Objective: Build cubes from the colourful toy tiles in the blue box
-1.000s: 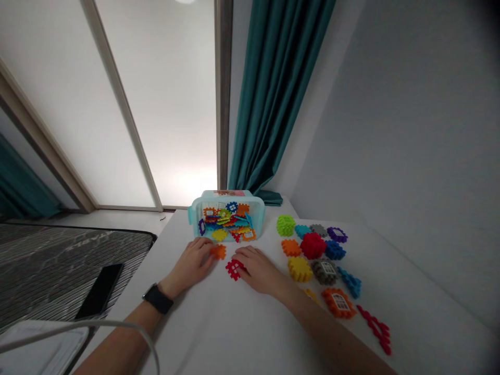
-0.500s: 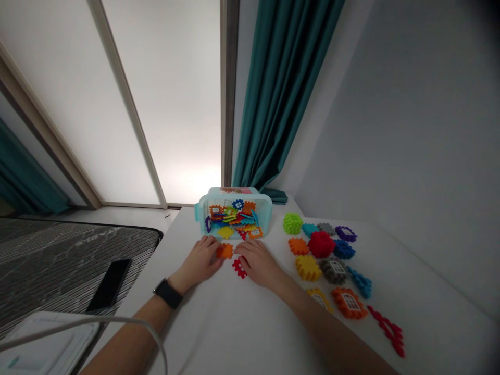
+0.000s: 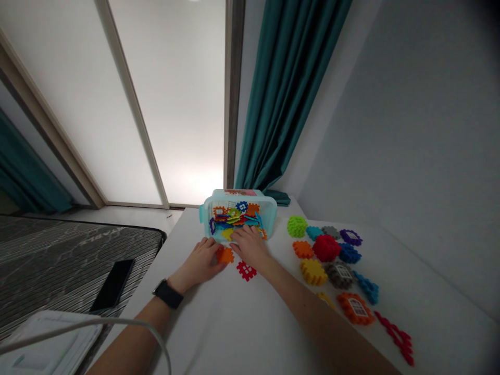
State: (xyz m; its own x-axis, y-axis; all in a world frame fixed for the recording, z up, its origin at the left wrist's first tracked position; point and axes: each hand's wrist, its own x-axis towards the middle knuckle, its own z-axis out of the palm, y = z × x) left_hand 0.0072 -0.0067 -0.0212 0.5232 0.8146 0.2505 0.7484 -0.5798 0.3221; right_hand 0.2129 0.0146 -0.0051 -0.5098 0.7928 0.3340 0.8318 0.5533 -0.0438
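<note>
My left hand (image 3: 203, 261) is closed on an orange notched building tile (image 3: 225, 255), which lies against the white table. My right hand (image 3: 252, 247) reaches to the mouth of the light-blue plastic box (image 3: 272, 211), its fingers stretched out over the tiles at the front. A yellow tile (image 3: 227, 235) shows just left of these fingers. On the table below my right hand lies a red window tile (image 3: 246, 271), touched by neither hand. The box rests on its side and holds several mixed coloured tiles.
Stacks of tiles sorted by colour stand to the right, among them lime green (image 3: 297, 226), red (image 3: 326, 248), yellow (image 3: 313, 272) and orange (image 3: 355, 308). A black phone (image 3: 113, 285) lies left of the table. A pale cable (image 3: 128, 322) crosses the lower left.
My right hand has moved up and forward from beside the red tile to the box opening, leaving that tile uncovered. My left hand stays on the orange tile.
</note>
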